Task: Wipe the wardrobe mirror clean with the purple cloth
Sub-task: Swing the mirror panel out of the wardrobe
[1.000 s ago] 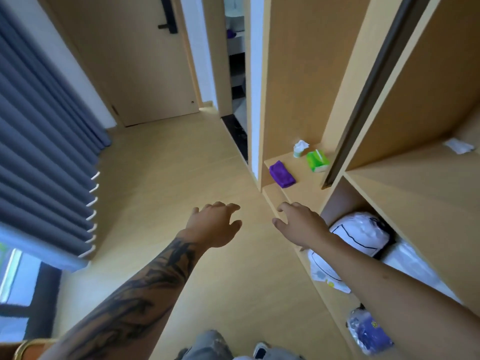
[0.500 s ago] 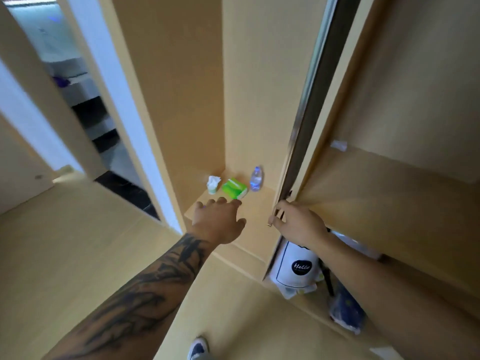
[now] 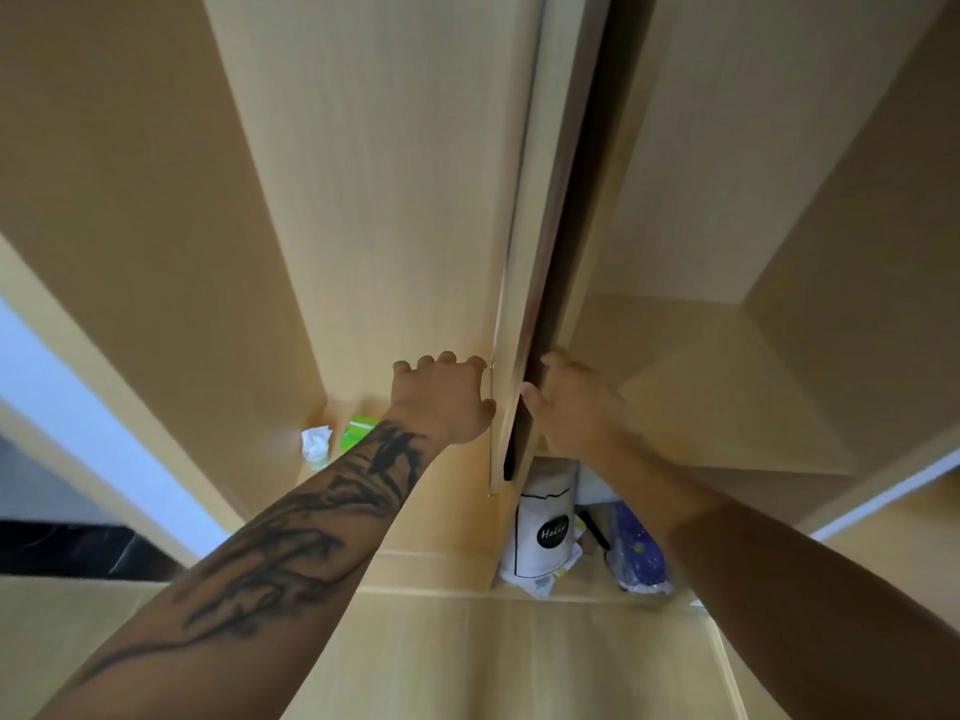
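Purple cloth's now out of view, hidden w/ left hand (image 3: 441, 397) moved up over its shelf spot, right hand (image 3: 569, 402) gripping edge-on tan wardrobe door (image 3: 511, 356); left's grip can't tell; wiping not begun.

Matt pale wood-grain wardrobe panels (image 3: 395, 200), glossy plastic bag (image 3: 545, 532)

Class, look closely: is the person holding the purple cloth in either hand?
No: the left hand and right hand sit at the wardrobe door's edge, with no cloth visible.

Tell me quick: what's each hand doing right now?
Left hand: fingers curled, gripping the door panel edge.
Right hand: blurred, at the panel's other side; grip cannot be told.
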